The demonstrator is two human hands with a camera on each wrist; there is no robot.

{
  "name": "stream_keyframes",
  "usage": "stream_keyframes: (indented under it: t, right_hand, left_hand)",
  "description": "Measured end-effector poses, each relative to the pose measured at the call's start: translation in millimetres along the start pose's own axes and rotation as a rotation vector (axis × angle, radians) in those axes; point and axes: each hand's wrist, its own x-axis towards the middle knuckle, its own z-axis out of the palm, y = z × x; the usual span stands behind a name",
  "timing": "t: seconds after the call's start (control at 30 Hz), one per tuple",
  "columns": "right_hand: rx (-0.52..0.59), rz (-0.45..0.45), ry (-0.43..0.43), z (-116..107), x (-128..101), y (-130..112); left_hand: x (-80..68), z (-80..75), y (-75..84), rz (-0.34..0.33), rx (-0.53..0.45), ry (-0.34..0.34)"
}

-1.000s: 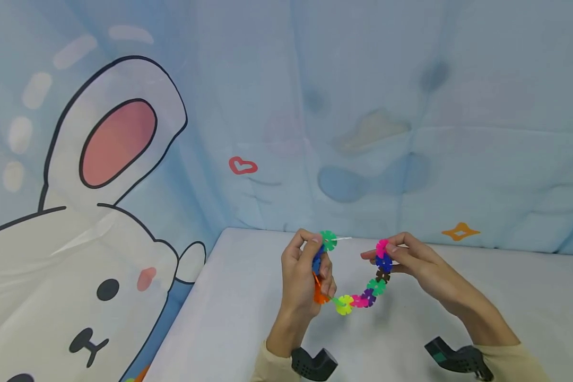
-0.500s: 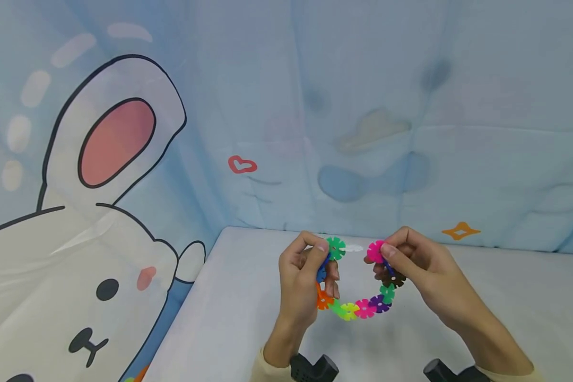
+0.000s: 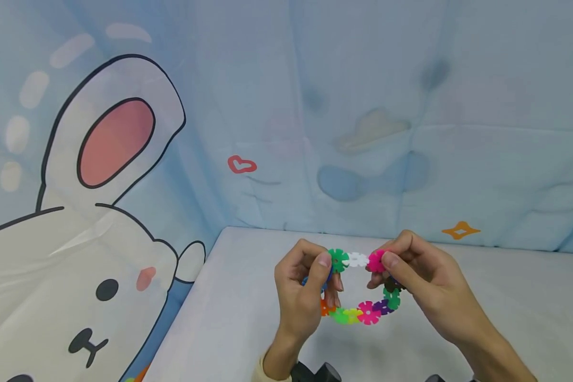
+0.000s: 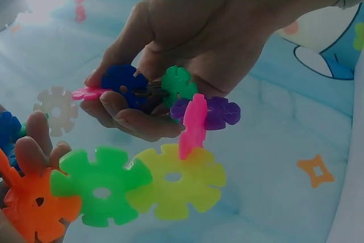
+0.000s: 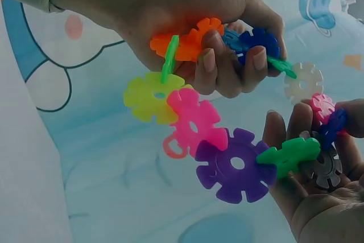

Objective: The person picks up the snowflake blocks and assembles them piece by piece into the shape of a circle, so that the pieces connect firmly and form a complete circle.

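A chain of interlocking snowflake discs hangs in a loop between both hands. My left hand pinches the green disc at the upper left, thumb on its face, with blue and orange discs along its fingers. My right hand pinches the pink disc at the upper right, and the dark disc lies by its fingers. Between these two, the white disc reaches from the green disc to the pink disc's edge. Lime, yellow, pink and purple discs form the lower curve.
A white table lies under the hands. Behind it hangs a light blue printed cloth, with a large cartoon rabbit on the left. A dark wrist camera is strapped by the left sleeve.
The right hand has come left with the pink disc, bringing it to the white disc's free edge. The chain's gap at the top has narrowed, and the left hand has dropped slightly.
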Motion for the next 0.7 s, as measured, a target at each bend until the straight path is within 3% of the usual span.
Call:
stream_keyframes:
  t: [0.17,0.4,0.7]
  right_hand:
    - [0.016,-0.042,0.008,2.5,-1.8,-0.7]
    - [0.017,-0.027,0.020,4.7,-2.9,-1.8]
    - [0.089,-0.078,-0.013,5.0,-0.8,1.0]
  left_hand:
    - [-0.3,1.0,0.6,0.044,0.011,-0.004]
    - [-0.1,0.6,-0.1,0.091,0.014,-0.012]
    - [-0.7,0.3,-0.7,0.092,0.022,-0.017]
